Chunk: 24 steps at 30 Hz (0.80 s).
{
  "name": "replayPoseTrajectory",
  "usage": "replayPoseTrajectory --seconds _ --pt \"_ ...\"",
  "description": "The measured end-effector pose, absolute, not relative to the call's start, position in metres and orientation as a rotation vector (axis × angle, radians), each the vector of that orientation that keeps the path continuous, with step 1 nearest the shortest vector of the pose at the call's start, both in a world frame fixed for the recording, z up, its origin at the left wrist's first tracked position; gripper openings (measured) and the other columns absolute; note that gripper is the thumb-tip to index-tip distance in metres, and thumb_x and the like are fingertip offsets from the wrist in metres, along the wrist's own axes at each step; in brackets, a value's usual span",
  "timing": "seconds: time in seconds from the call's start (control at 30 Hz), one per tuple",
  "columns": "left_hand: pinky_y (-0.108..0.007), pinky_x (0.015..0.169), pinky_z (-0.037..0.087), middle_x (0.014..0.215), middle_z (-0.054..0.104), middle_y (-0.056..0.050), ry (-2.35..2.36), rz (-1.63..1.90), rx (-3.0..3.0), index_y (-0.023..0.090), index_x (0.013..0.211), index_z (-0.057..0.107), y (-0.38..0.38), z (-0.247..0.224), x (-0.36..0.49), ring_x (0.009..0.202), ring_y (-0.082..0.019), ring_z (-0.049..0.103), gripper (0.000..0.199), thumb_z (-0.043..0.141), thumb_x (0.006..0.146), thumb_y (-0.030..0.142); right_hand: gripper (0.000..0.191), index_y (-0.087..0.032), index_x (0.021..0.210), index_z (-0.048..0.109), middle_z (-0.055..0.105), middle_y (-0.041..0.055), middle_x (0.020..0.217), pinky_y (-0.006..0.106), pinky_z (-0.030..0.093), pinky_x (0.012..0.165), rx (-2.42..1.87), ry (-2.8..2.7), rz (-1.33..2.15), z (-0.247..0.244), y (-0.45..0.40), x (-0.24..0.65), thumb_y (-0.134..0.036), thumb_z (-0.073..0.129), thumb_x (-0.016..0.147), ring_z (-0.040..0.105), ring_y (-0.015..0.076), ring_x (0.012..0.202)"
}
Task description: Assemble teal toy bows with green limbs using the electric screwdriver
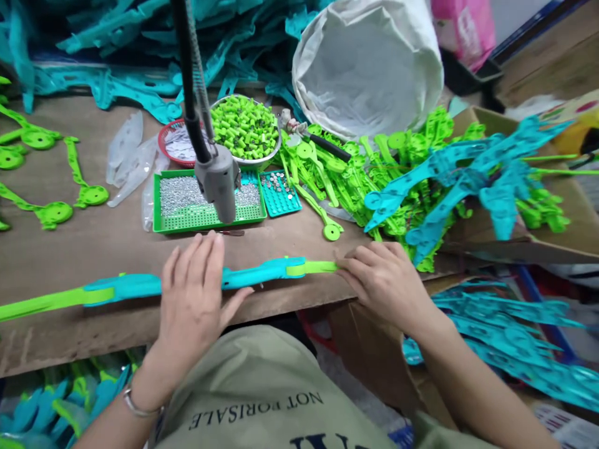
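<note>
- The left hand [191, 290] lies open, fingers extended and thumb spread, over the turquoise plastic piece [135, 287].
- The right hand [386, 280] has fingers closed on the right green plastic strip [321, 267], joined to that piece's end.
- The turquoise piece lies along the near edge of the workbench [281, 305].
- The olive garment [262, 386] reads "NOT" and apparently "FORISALE"; the larger letters are cut off.

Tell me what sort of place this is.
It looks like a small assembly workshop: a green tray full of tiny metal parts, a bowl heaped with green plastic pieces, and a big pile of matching blue parts behind them on the workbench.
</note>
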<state>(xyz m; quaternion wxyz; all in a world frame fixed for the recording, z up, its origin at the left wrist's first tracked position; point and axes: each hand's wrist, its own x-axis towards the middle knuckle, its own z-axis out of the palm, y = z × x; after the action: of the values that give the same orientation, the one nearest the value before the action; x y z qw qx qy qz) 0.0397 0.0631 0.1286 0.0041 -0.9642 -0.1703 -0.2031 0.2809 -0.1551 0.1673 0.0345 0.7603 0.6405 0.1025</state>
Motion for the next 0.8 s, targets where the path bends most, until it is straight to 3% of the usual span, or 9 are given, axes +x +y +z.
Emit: replayPoseTrajectory --seconds 0.07,0.13,0.27,0.37,0.43,0.5,0.6,0.7,0.8 --pt "-0.053 0.107 0.043 0.139 0.063 -0.022 -0.457 -0.607 -3.033 0.01 0.153 0.041 0.053 0.124 0.053 0.126 -0.037 0.06 0.07 0.066 0.094 0.039 0.017 -0.021 0.089 0.072 0.068 0.0049 0.079 0.037 0.031 0.077 2.321 1.979 0.264 0.166 -0.157 0.284 -0.027 0.06 0.099 0.052 0.0227 0.08" --pt "-0.045 0.088 0.05 0.112 0.076 -0.013 -0.321 -0.536 -3.027 0.017 0.135 0.061 0.053 0.117 0.06 0.099 -0.029 0.069 0.042 0.064 0.096 0.03 0.017 -0.02 0.09 0.072 0.067 0.0054 0.079 0.036 0.032 0.076 2.313 1.974 0.264 0.166 -0.161 0.288 -0.028 0.06 0.099 0.053 0.0227 0.079" --pt "-0.037 0.06 0.04 0.067 0.066 -0.002 -0.227 -0.469 -2.973 0.022 0.094 0.072 0.069 0.114 0.057 0.067 -0.023 0.062 0.009 0.064 0.096 0.024 0.017 -0.018 0.095 0.07 0.066 0.0058 0.079 0.036 0.034 0.074 2.336 1.961 0.29 0.167 -0.169 0.295 -0.031 0.06 0.099 0.055 0.0232 0.078" --pt "-0.041 0.069 0.046 0.068 0.066 -0.003 -0.245 -0.369 -2.992 0.021 0.083 0.07 0.073 0.124 0.058 0.07 -0.026 0.064 0.011 0.067 0.093 0.026 0.017 -0.018 0.097 0.07 0.067 0.006 0.082 0.035 0.037 0.071 2.394 1.965 0.275 0.166 -0.173 0.298 -0.028 0.057 0.1 0.057 0.0219 0.078" --pt "-0.049 0.085 0.049 0.081 0.073 -0.008 -0.273 -0.33 -3.029 0.017 0.097 0.072 0.06 0.131 0.069 0.082 -0.03 0.068 0.011 0.068 0.093 0.027 0.018 -0.018 0.099 0.07 0.067 0.0067 0.084 0.034 0.04 0.071 2.409 1.983 0.269 0.164 -0.173 0.299 -0.028 0.055 0.101 0.058 0.0218 0.079" --pt "-0.055 0.1 0.046 0.115 0.074 -0.017 -0.261 -0.359 -3.089 0.011 0.127 0.066 0.037 0.133 0.09 0.11 -0.036 0.067 0.036 0.066 0.095 0.027 0.018 -0.017 0.1 0.069 0.067 0.007 0.085 0.034 0.041 0.071 2.392 2.009 0.272 0.163 -0.172 0.299 -0.028 0.054 0.101 0.057 0.022 0.08" --pt "-0.05 0.107 0.044 0.138 0.065 -0.019 -0.043 -0.499 -3.204 0.007 0.139 0.057 0.001 0.123 0.132 0.128 -0.032 0.06 0.042 0.054 0.101 0.023 0.018 -0.016 0.099 0.068 0.066 0.007 0.085 0.034 0.041 0.069 2.351 2.062 0.257 0.164 -0.169 0.299 -0.029 0.055 0.102 0.057 0.0219 0.079" --pt "-0.042 0.099 0.048 0.118 0.073 -0.015 -0.013 -0.434 -3.313 0.007 0.129 0.061 -0.016 0.102 0.166 0.112 -0.026 0.068 0.03 0.052 0.101 0.015 0.019 -0.015 0.103 0.068 0.066 0.008 0.087 0.033 0.043 0.071 2.32 2.127 0.198 0.165 -0.168 0.302 -0.03 0.055 0.102 0.058 0.0221 0.081" --pt "-0.037 0.081 0.048 0.094 0.073 -0.007 0.021 -0.434 -3.395 0.013 0.115 0.063 -0.016 0.088 0.179 0.09 -0.022 0.07 0.02 0.051 0.105 0.024 0.02 -0.016 0.108 0.068 0.068 0.0084 0.091 0.033 0.044 0.074 2.289 2.154 0.148 0.165 -0.168 0.306 -0.029 0.054 0.103 0.058 0.0215 0.083"
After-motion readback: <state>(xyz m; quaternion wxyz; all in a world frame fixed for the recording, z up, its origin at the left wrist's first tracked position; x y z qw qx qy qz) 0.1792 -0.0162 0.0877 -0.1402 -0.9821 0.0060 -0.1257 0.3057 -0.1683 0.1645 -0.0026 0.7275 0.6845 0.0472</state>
